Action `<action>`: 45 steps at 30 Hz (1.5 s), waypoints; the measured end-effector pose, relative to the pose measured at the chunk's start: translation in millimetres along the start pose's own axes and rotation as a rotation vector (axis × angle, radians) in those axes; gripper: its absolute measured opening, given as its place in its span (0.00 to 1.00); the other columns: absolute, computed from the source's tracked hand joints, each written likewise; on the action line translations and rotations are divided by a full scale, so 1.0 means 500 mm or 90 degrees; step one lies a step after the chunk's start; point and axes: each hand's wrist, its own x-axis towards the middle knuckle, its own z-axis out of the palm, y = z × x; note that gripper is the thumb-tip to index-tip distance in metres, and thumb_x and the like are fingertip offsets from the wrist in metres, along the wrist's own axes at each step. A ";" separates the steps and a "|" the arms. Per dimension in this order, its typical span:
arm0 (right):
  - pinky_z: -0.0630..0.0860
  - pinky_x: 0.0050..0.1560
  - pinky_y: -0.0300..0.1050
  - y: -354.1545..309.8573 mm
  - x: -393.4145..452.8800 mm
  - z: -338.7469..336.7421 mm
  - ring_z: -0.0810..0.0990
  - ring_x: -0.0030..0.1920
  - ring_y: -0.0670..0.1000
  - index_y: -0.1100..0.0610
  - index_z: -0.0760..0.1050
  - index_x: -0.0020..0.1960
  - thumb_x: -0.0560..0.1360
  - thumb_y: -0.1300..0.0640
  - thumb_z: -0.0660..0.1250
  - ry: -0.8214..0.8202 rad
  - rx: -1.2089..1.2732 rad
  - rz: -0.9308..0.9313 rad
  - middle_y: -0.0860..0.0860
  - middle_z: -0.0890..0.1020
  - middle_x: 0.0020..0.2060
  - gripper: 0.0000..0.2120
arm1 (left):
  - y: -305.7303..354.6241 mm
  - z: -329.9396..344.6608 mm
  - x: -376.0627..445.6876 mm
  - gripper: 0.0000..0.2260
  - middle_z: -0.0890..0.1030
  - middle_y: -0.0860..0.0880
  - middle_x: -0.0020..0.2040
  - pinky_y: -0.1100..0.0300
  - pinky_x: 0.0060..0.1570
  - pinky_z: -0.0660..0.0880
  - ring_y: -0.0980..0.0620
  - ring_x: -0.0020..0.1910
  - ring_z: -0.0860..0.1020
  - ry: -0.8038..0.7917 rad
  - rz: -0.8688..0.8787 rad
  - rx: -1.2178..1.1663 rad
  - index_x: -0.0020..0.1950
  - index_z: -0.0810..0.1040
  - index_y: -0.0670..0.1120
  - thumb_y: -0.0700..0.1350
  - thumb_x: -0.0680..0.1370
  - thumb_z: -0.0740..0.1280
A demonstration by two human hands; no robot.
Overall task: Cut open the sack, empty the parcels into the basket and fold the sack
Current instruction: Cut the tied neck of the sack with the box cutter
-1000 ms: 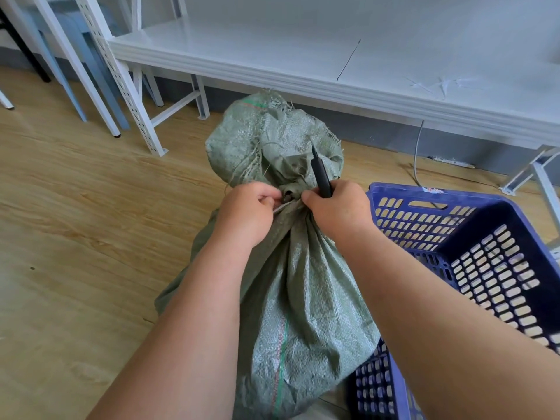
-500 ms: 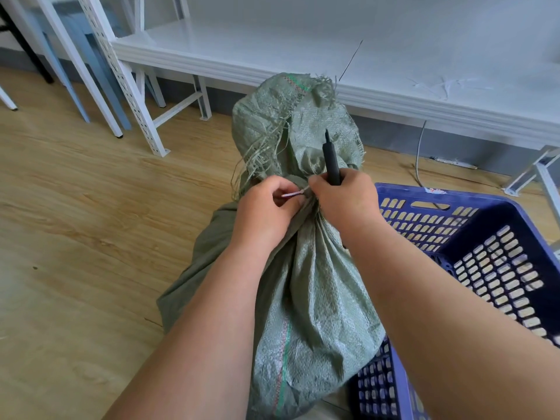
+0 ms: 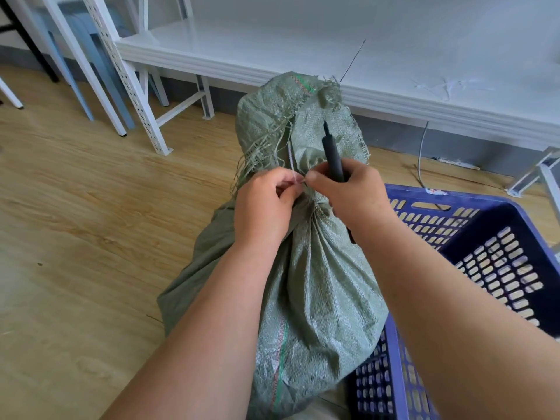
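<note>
Wood-grain laminate floor (image 3: pixel 75 237) observed at far left, with the white perforated-steel shelving frame (image 3: pixel 127 77) standing on it behind.

Left hand (image 3: pixel 266 207) located at the tied neck of the green woven-plastic sack (image 3: pixel 315 298). Grip of that hand closed in a pinch on the thin white tie string (image 3: pixel 295 178), thumb and forefinger pressed together over it.

Sack standing upright on the floor, touching the outer wall of the basket on its right side. Neck gathered tight; frayed mouth flared open above the tie. Parcels not visible; presumably inside.

Right hand (image 3: pixel 351 195) placed just beside the left, fingertips meeting it at the string. Grip curled round the slim black pen-shaped cutter (image 3: pixel 333 156), tip pointing up and away from the neck. Blade not discernible.

Dark-blue perforated plastic basket (image 3: pixel 500 268) positioned at far right, on the floor. No parcels seen in the part in view.

Step in hand judged as the first: opening the sack at the tie. String apparently drawn clear of the cloth for cutting. Next move judged to require turning the cutter tip down to the taut string, with tension kept by the left pinch and fingers kept clear of the edge. Emptying and folding not yet begun.
</note>
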 end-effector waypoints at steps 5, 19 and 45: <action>0.69 0.33 0.42 -0.014 -0.001 -0.015 0.70 0.27 0.45 0.50 0.78 0.37 0.68 0.52 0.77 -0.016 0.027 -0.033 0.43 0.74 0.25 0.07 | 0.028 0.009 -0.004 0.07 0.80 0.51 0.47 0.51 0.44 0.75 0.49 0.46 0.78 -0.048 0.066 0.112 0.51 0.83 0.49 0.49 0.76 0.69; 0.74 0.36 0.49 -0.034 0.120 -0.261 0.73 0.32 0.51 0.53 0.80 0.39 0.69 0.56 0.71 0.244 0.158 0.051 0.56 0.85 0.39 0.01 | 0.250 0.079 0.157 0.04 0.78 0.57 0.45 0.59 0.44 0.74 0.55 0.45 0.77 -0.121 0.219 0.221 0.48 0.82 0.55 0.47 0.76 0.69; 0.68 0.32 0.43 0.057 0.432 -0.517 0.68 0.26 0.50 0.55 0.75 0.48 0.72 0.53 0.72 0.153 0.229 0.228 0.51 0.76 0.30 0.09 | 0.457 0.315 0.224 0.18 0.72 0.53 0.66 0.58 0.61 0.70 0.51 0.64 0.73 -0.223 0.075 0.207 0.67 0.73 0.54 0.50 0.77 0.68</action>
